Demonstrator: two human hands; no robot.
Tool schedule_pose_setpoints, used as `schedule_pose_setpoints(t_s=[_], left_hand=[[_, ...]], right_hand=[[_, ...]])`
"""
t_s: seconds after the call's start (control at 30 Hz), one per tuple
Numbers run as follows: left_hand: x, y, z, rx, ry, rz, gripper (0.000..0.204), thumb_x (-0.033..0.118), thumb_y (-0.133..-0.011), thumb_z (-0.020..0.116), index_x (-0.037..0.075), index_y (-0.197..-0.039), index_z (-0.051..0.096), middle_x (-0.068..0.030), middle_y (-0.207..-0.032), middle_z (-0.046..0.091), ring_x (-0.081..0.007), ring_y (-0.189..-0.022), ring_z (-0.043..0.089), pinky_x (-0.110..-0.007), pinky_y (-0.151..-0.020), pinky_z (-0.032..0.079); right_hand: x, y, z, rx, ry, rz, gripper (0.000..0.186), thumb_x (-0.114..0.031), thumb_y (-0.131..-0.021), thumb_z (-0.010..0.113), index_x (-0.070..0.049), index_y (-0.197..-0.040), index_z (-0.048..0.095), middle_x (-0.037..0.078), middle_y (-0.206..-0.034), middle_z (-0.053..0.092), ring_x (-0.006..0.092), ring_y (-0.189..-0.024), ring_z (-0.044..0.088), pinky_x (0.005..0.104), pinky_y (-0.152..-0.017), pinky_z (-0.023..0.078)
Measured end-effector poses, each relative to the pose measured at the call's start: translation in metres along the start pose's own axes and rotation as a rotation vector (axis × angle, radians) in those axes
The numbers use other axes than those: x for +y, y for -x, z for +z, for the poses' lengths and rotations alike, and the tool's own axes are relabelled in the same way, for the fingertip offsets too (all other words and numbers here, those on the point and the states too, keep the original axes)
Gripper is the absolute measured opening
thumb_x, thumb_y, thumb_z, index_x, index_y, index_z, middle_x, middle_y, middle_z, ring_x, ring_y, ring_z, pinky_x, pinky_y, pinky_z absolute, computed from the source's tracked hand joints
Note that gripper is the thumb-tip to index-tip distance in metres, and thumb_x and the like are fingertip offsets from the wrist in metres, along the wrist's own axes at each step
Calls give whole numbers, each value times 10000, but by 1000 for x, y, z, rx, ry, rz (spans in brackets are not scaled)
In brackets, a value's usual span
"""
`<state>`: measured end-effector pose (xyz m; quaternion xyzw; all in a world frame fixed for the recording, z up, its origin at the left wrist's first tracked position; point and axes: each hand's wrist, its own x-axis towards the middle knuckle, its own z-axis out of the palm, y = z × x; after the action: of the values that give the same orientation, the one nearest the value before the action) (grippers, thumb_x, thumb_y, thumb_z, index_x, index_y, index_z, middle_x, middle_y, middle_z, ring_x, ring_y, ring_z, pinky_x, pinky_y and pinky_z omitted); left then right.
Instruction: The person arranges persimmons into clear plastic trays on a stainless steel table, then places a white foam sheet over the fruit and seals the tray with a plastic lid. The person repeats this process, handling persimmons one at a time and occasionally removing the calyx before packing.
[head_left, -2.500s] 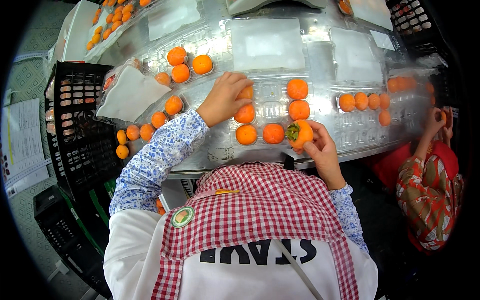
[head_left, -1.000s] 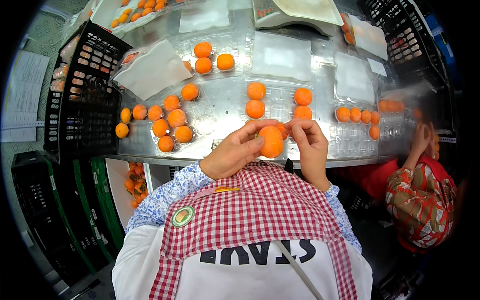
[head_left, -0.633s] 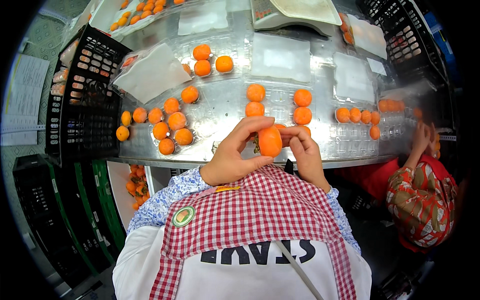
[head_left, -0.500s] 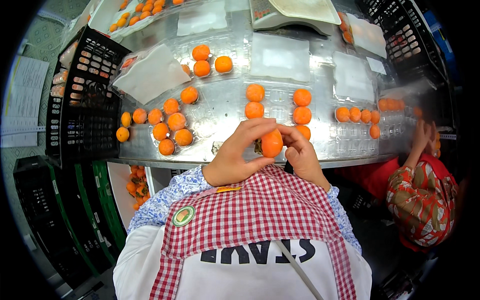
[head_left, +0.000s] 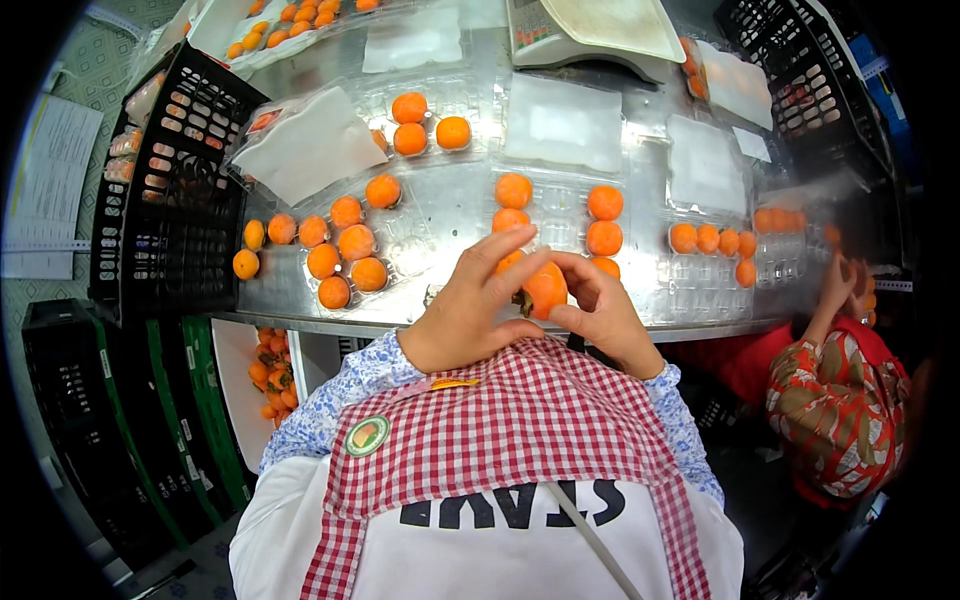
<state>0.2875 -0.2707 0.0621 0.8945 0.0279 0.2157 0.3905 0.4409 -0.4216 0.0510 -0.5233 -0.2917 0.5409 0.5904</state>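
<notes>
Just in front of the table's near edge I hold an orange persimmon [head_left: 546, 291] between both hands. Its dark, leafy stem end faces my left palm. My left hand [head_left: 452, 300] curves around that side, a fingertip at the top of the fruit and the thumb by its lower side. On the other side, my right hand [head_left: 612, 312] grips it with thumb and fingers. Beyond my hands lies a clear plastic tray [head_left: 556, 212] with a persimmon column [head_left: 514, 190] on its left and another persimmon column [head_left: 605, 238] on its right. My left hand partly covers the nearer left fruit.
Left of my hands sits another partly filled clear tray [head_left: 402, 240]. A black crate [head_left: 170, 190] stands at the left edge, and a scale [head_left: 600, 35] at the back. White pads [head_left: 563, 118] lie on the metal table. To the right, a co-worker's hands [head_left: 842, 285] are near more trays.
The persimmon has turned slightly, so its stem end points lower. My left fingers have spread and shifted on it, uncovering part of a persimmon behind. The view has shifted slightly.
</notes>
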Motion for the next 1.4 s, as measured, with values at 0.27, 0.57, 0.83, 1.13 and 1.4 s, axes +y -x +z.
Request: schedule_pose_setpoints(t_s=[0.27, 0.57, 0.83, 1.13, 1.4], left_hand=[[-1, 5, -6, -55, 1230, -833, 598, 347, -985, 545, 77, -1463, 307, -149, -1381, 454, -242, -1290, 464, -376, -1044, 427], [1, -6, 8, -75, 1596, -826, 558, 423, -1042, 339, 5, -1410, 338, -179, -1375, 450, -293, -1259, 492, -433, -1059, 428], [-3, -9, 14, -63, 1694, -789, 523, 393, -1047, 350, -13, -1375, 389, -172, -1322, 491, -265, -1205, 523, -413, -1050, 431], [-13, -11, 15, -41, 1755, -740, 551, 432, -1051, 256, 18, -1381, 404, -210, -1309, 521, -318, -1172, 548, -437, -986, 455], [-7, -11, 20, 21, 1635, -749, 558, 457, -1046, 257, 27, -1363, 421, -207, -1295, 526, -303, -1161, 548, -446, -990, 451]], right_hand=[[3, 3, 5, 119, 297, -185, 707, -134, -742, 800, -74, -1367, 473, 86, -1277, 540, 212, -1170, 523, 363, -1011, 431], [4, -3, 12, 187, 773, -555, 723, -164, -658, 843, -79, -1304, 529, 120, -1257, 520, 321, -1128, 495, 417, -961, 422], [-2, -2, 13, 247, 719, -551, 626, -143, -694, 816, -56, -1255, 552, 120, -1215, 547, 306, -1123, 507, 413, -964, 419], [20, 0, -4, 478, 483, -476, 252, -35, -865, 638, -48, -1114, 608, 103, -1139, 591, 219, -1049, 577, 328, -866, 471], [7, -5, 5, 424, 618, -593, 394, -93, -770, 737, -73, -1140, 603, 113, -1209, 546, 258, -1103, 531, 366, -934, 442]])
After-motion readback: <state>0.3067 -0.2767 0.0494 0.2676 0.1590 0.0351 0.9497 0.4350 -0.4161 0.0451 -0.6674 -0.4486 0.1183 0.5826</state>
